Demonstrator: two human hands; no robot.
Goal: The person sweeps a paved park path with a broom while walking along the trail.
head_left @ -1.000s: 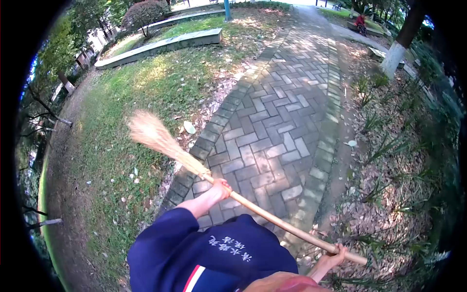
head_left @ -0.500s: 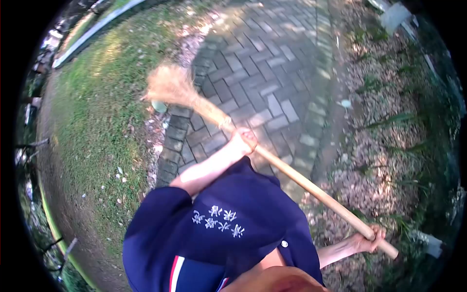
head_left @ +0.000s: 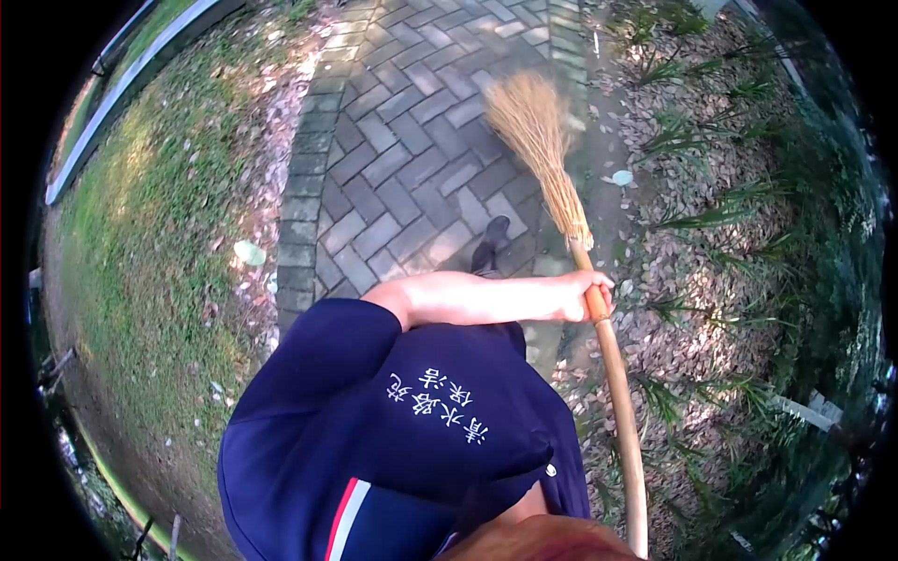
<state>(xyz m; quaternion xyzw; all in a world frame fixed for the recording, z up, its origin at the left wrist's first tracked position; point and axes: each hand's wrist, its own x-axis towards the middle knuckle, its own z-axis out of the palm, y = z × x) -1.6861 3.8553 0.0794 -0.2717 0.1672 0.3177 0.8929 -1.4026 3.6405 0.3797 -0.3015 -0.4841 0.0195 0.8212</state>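
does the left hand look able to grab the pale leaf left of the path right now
Probably not as things stand: the left hand is closed around the broom and reaches over to the right, while the pale leaf lies on the ground beyond the left edge of the paved path.

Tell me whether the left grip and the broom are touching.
Touching. The head view shows the left grip wrapped around the broom, with no gap showing.

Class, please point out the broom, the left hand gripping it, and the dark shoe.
Broom (head_left: 612, 365), head view: on the handle.
Left hand (head_left: 582, 293), head view: middle of the hand.
Dark shoe (head_left: 499, 229), head view: on its upper.
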